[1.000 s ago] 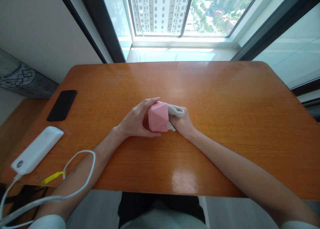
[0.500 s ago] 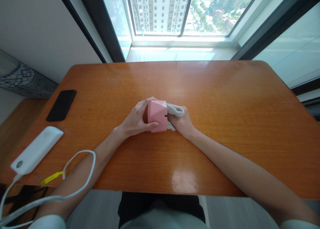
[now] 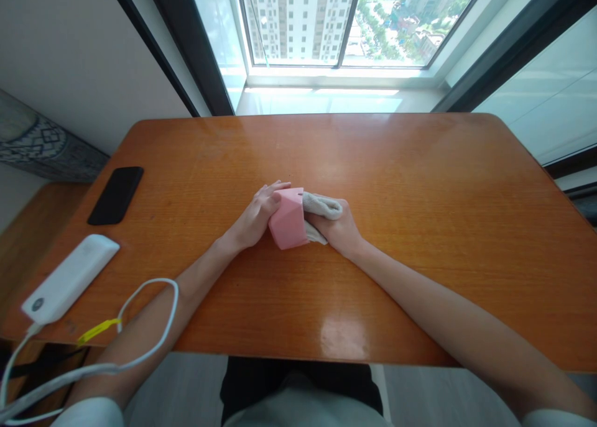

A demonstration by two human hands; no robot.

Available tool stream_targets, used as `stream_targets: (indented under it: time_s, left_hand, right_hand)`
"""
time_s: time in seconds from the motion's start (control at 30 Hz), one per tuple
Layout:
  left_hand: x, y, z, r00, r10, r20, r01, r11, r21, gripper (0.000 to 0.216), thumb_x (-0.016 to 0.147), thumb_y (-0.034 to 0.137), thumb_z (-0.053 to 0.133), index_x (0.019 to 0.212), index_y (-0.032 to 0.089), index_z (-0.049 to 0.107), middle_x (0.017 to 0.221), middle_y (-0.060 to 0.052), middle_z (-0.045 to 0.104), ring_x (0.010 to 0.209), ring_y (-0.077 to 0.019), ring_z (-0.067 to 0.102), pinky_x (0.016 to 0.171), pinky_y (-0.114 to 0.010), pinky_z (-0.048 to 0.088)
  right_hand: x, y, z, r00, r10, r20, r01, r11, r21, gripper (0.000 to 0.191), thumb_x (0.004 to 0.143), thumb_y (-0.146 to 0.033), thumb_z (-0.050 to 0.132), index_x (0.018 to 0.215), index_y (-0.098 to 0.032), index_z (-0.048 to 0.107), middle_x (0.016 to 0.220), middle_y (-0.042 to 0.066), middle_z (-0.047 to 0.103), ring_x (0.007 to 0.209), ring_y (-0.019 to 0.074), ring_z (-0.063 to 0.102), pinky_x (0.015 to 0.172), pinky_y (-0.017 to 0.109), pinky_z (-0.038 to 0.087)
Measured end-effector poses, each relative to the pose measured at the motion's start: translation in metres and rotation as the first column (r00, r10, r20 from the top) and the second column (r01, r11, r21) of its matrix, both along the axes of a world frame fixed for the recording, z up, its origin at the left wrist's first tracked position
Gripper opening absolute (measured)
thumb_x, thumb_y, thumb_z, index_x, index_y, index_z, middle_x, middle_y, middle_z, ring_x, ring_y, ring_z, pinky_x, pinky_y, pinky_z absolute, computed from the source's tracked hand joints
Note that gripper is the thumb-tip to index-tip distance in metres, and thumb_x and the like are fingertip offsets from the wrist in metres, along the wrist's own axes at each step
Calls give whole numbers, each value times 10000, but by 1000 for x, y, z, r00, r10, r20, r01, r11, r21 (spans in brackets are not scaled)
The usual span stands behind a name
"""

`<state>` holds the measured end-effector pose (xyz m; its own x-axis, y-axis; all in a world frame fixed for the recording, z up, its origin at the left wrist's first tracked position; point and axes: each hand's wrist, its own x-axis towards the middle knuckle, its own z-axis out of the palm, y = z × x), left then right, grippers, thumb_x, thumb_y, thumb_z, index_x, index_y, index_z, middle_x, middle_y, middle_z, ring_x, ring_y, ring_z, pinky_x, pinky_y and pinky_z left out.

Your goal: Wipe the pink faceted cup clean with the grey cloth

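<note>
A pink faceted container lies between my hands above the middle of the wooden table, its mouth turned to the right. My left hand is closed on its left end, thumb across the top; the far fingers are partly hidden behind it. In my right hand is a folded light grey cloth. Part of the cloth goes into the container's mouth, and how far it reaches inside is hidden.
At the table's left side lie a black phone and a white power bank. A white cable with a yellow tag loops over my left forearm. Beyond the far edge is a window.
The pink container has turned and shifted slightly left. My left hand has changed its hold, the thumb going from the near side to the top. My right hand stays in nearly the same place.
</note>
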<state>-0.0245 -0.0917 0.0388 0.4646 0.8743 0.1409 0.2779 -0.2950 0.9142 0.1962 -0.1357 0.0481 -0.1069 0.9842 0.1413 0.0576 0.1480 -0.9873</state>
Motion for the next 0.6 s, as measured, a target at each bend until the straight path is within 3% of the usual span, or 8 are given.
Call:
stream_targets:
  time_s: [0.2,0.33,0.47,0.53,0.6]
  left_hand:
    - [3,-7,-10,988,29,154,-33,999,20,808,1086,840,333,1556,250,622,1614,-122,638,1587,-375,518,1342,-596,416]
    - [3,-9,-13,962,-118,244,70,978,197,830,1074,856,347,1677,296,458,1722,-143,499,1586,-379,516,1326,-590,442]
    - [-2,-1,-13,964,-261,55,192,822,536,1084,939,824,720,1773,323,243,1818,-194,324,1706,-447,321,1364,-683,360]
    - [-5,3,-12,968,-246,-55,224,737,637,1277,800,795,891,1781,349,207,1833,-206,287,1715,-470,295,1346,-699,384]
    - [-9,6,-11,969,-202,-143,243,680,692,1363,726,795,945,1784,373,196,1841,-209,271,1695,-470,346,1326,-684,426]
  right_hand:
    - [0,-1,2,1000,11,3,-11,1000,1,187,878,-386,772,817,-210,778,831,28,769,777,208,678,740,328,560]
    - [0,-1,2,1000,-4,6,4,1000,-13,216,860,-381,763,732,-213,717,780,15,730,736,190,638,708,316,536]
    - [0,0,3,999,-24,-21,24,999,-33,161,814,-348,743,733,-211,716,717,-14,670,677,158,565,651,292,493]
    - [0,0,4,999,-29,-38,28,999,-47,150,800,-340,738,733,-208,715,705,-21,655,666,149,544,635,283,483]
    - [-1,0,4,998,-39,-50,36,997,-62,160,793,-342,733,715,-206,700,692,-23,643,660,145,531,624,279,478]
